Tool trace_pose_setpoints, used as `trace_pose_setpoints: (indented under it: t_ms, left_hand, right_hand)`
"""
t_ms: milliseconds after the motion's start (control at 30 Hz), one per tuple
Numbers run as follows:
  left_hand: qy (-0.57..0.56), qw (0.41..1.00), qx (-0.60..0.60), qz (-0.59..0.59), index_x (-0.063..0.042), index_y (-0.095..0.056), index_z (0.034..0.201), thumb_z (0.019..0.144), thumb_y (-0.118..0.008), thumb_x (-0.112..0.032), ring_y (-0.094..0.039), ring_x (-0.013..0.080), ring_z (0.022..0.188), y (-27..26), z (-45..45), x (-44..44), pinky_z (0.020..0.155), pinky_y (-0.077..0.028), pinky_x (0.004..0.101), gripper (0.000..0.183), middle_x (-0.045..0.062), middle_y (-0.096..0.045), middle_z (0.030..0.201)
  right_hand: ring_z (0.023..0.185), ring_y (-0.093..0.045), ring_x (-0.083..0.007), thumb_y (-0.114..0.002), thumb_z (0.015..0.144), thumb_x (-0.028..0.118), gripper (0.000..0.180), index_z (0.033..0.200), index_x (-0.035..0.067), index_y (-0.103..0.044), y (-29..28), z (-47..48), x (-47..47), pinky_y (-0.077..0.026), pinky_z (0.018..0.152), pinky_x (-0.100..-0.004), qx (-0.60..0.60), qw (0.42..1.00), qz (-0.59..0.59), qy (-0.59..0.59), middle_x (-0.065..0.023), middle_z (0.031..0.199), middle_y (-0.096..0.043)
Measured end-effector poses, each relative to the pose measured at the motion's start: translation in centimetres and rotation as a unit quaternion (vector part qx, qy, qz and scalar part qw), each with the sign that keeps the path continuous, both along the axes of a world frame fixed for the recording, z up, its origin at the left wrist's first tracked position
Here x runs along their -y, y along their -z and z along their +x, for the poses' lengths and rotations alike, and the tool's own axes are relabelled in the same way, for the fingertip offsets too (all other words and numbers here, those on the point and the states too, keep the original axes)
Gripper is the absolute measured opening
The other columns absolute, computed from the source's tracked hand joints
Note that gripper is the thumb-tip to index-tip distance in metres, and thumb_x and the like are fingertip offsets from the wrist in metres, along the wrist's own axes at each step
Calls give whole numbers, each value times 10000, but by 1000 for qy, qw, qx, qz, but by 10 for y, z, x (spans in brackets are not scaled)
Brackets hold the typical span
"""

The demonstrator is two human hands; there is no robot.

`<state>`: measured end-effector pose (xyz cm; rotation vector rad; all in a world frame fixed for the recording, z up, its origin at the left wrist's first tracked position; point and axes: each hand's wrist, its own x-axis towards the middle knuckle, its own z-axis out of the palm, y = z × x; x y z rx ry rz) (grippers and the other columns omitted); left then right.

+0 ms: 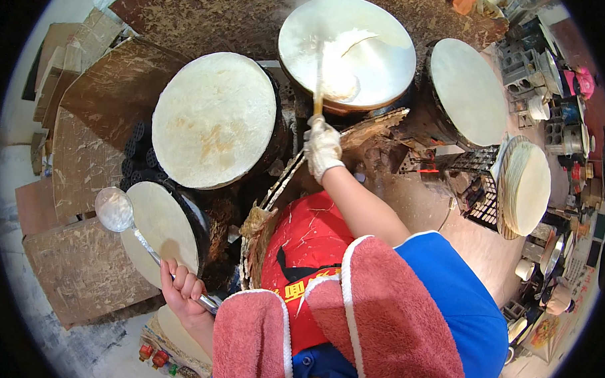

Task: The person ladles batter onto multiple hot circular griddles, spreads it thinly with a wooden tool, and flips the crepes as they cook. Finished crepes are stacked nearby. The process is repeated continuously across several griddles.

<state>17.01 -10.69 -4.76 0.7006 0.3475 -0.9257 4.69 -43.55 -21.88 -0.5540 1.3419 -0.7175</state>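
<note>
My right hand (323,147), in a white knit glove, grips the wooden handle (318,107) of a tool that reaches over the rear round griddle (295,39). The far end of that tool is blurred. Wet white batter (345,55) lies unevenly on this griddle, under a wisp of steam. At the left, my bare left hand (183,293) holds a metal ladle (114,209) coated with batter. Its bowl hangs by the edge of the lower left griddle (159,229), which bears a pale layer. A large flatbread with browned patches (212,119) covers the griddle between them.
Another griddle (469,90) with a pale sheet stands at the right. Thin round flatbreads (530,188) are stacked beside a black plastic crate (485,197). Black honeycomb coal briquettes (140,149) sit between griddles and boards (93,266). Batter-crusted panels (285,182) edge the space before my red apron (304,229).
</note>
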Motion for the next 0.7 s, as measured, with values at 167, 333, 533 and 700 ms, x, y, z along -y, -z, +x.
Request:
trace_pose_setpoints:
  t_ms: [167, 333, 533, 700]
  left_hand:
    - [17, 1000, -1, 2, -112, -370, 802, 1016, -318, -315, -200, 51, 352, 2, 7, 5, 306, -235, 227, 300, -55, -229, 501]
    - [35, 999, 3, -6, -122, -371, 804, 1016, -318, -314, -198, 50, 351, 0, 10, 11, 306, -229, 225, 291, -58, -234, 502]
    - [69, 998, -9, -1, -124, -376, 798, 1018, -307, -311, -199, 49, 350, -1, 14, 29, 308, -228, 226, 297, -60, -236, 501]
    - [95, 995, -20, -11, -123, -377, 797, 1019, -305, -307, -200, 46, 352, -2, 11, 47, 313, -233, 225, 297, -61, -238, 501]
  right_hand:
    - [350, -336, -108, -485, 924, 434, 366, 845, 80, -537, -17, -40, 18, -266, 306, -261, 18, 994, 58, 88, -7, 570, -436]
    - [353, -319, -102, -442, 943, 446, 380, 871, 90, -553, -24, -34, 8, -251, 309, -252, 95, 987, 10, 128, 3, 552, -413]
    - [350, -314, -79, -451, 951, 395, 352, 941, 69, -581, -7, -67, -22, -250, 314, -243, 14, 996, 54, -75, 21, 561, -449]
    - [355, -304, -82, -422, 966, 426, 368, 919, 90, -566, -18, -125, 19, -252, 319, -243, 23, 997, 72, -12, 23, 571, -438]
